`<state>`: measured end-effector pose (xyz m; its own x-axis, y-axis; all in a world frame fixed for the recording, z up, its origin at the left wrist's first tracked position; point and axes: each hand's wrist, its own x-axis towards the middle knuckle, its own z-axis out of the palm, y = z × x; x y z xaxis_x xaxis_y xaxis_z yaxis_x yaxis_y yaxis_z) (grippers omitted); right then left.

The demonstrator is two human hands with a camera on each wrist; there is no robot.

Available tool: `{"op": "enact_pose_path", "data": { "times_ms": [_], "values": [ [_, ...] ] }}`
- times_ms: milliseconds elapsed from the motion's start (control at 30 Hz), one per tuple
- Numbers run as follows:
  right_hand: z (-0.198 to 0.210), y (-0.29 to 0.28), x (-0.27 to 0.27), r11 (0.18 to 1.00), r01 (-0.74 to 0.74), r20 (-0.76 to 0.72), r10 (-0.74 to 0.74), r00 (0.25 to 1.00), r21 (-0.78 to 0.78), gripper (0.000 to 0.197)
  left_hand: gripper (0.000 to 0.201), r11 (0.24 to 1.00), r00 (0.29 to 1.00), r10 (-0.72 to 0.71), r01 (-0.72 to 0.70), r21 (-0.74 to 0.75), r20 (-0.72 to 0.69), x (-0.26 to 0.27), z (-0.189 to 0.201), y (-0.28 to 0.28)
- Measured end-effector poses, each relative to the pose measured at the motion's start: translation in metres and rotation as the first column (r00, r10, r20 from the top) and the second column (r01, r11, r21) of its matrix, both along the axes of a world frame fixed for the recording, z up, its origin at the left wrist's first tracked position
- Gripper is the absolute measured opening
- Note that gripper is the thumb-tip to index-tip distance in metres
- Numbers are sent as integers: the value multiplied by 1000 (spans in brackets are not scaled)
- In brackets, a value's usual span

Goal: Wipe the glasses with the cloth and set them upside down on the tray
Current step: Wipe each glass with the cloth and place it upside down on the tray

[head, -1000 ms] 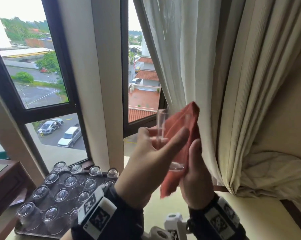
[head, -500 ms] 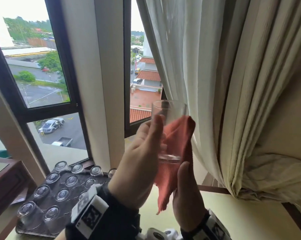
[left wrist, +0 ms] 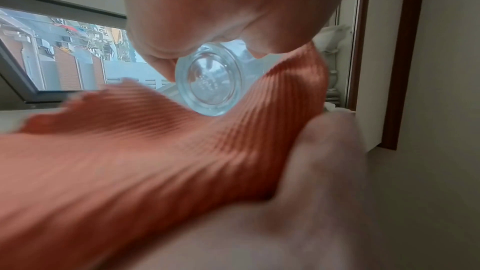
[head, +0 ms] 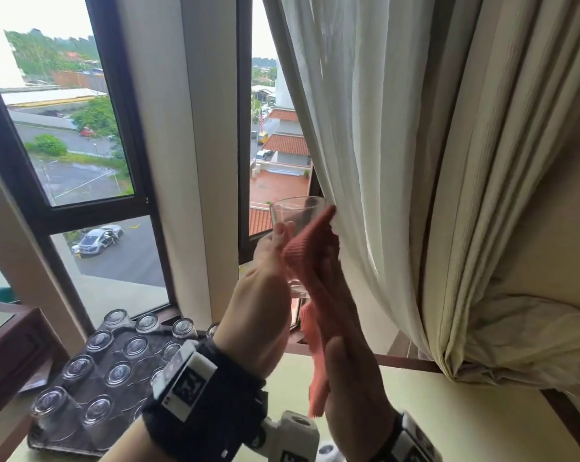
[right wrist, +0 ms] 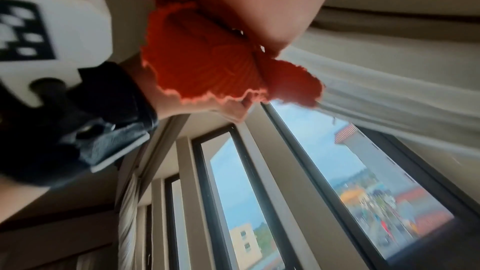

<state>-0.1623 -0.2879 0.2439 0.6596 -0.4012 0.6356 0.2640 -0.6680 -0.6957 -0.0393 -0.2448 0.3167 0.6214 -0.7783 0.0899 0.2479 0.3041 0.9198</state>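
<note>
Your left hand (head: 260, 306) grips a small clear drinking glass (head: 293, 228) up in front of the window (head: 75, 135), fingers curled round its lower wall, rim up. From the left wrist cam the thick round base of that glass (left wrist: 209, 81) faces the lens, w/ fingertips (left wrist: 161, 48) wrapped on it from above.

Your right hand (head: 347, 358) holds a salmon-pink ribbed cloth (head: 310, 248) against the right side of the glass. Fingers lie long and fairly straight up the fabric, pressing it to the wall; the cloth's top corner reaches the rim, and its loose tail hangs down past your palm. Right wrist cam shows the cloth (right wrist: 207, 69) bunched under the hand, scalloped edge hanging free; it's blurred, so finger detail there can't be read.

Both wrists carry dark straps w/ white marker blocks (head: 188, 381).

Glass is held in the air, well apart from the dark patterned tray (head: 115, 388). The tray sits at the left end of the pale window ledge (head: 448, 421), by the window's bottom corner. On it stand rows of clear glasses (head: 118, 373) set upside down, bases up; approx. a dozen visible, some hidden by your left forearm.

A sheer white curtain (head: 365, 128) and heavier cream drape (head: 502, 195) hang just beside the cloth on the right.
</note>
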Motion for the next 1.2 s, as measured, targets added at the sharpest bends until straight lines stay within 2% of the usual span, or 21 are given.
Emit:
{"op": "enact_pose_path", "data": {
  "times_ms": [33, 100, 167, 233, 333, 367, 400, 467, 500, 533, 600, 667, 733, 767, 800, 867, 967, 1033, 1100, 1167, 1200],
  "values": [
    [11, 0, 0, 982, -45, 65, 34, 997, 182, 55, 51, 999, 1000, 3, -4, 39, 28, -1, 2, 0],
    [26, -4, 5, 955, 26, -15, -23, 1000, 294, 65, 52, 999, 996, -10, 6, 54, 85, -1, -3, 1],
    [26, -12, 3, 901, -46, 51, 27, 998, 431, 76, 48, 997, 997, -57, 55, 58, 43, -12, -4, 3],
    [47, -26, 5, 848, -121, 114, 72, 991, 517, 73, 47, 995, 992, -96, 94, 34, 81, -24, -6, 5],
    [74, -37, 3, 818, -122, 146, 47, 988, 562, 60, 48, 994, 973, -105, 96, 50, 208, -40, -10, 6],
    [76, -36, 1, 808, -141, 152, 65, 986, 572, 56, 47, 995, 970, -98, 91, 41, 225, -42, -13, 5],
    [78, -32, 0, 834, -122, 134, 59, 989, 538, 55, 47, 995, 971, -99, 94, 32, 217, -43, -13, 5],
    [76, -22, 1, 878, -92, 130, 34, 991, 470, 68, 48, 998, 988, -64, 63, 14, 140, -39, -4, 6],
    [72, -16, 1, 922, -91, 136, 42, 990, 377, 75, 50, 999, 995, -45, 45, 7, 87, -34, 0, 5],
    [62, -13, 2, 958, -115, 140, 80, 987, 262, 75, 52, 999, 998, -28, 29, -17, 58, -28, 3, 5],
    [41, -5, 3, 981, -146, 101, 134, 986, 127, 59, 56, 998, 998, -12, 15, -54, 66, -15, 13, 6],
    [21, -3, 2, 985, -98, 60, 91, 994, 142, 55, 57, 999, 996, -5, 8, -39, 85, -3, 20, 7],
    [5, -2, 2, 983, -26, 16, 24, 1000, 179, 60, 56, 998, 993, -7, 14, -58, 116, 4, 27, 7],
    [2, 0, 2, 969, -4, -6, 5, 1000, 247, 65, 57, 997, 990, -3, 14, -77, 143, 6, 28, 7],
    [1, 0, 3, 932, 5, -36, 9, 999, 363, 66, 59, 996, 985, 5, 11, -90, 175, 6, 29, 6],
    [1, -5, 7, 851, 5, -60, 32, 998, 525, 57, 60, 995, 967, 5, 20, -96, 254, 5, 29, 7],
    [19, -15, 11, 718, -96, 46, 89, 995, 689, 69, 69, 996, 923, -10, 44, -80, 385, -1, 22, 9],
    [37, -20, 11, 509, -250, 232, 101, 968, 823, 78, 73, 997, 898, 26, 8, -76, 439, -3, 13, 11],
    [46, -30, 8, 312, -341, 342, 52, 938, 887, 82, 73, 996, 846, 91, -74, -54, 526, -4, 9, 14],
    [49, -37, 2, 292, -372, 397, -30, 917, 881, 80, 74, 990, 802, 123, -141, -14, 585, 1, 2, 17],
    [51, -38, -1, 318, -351, 385, -49, 922, 881, 79, 74, 989, 811, 121, -149, 1, 572, 4, -1, 20]
  ]
}}
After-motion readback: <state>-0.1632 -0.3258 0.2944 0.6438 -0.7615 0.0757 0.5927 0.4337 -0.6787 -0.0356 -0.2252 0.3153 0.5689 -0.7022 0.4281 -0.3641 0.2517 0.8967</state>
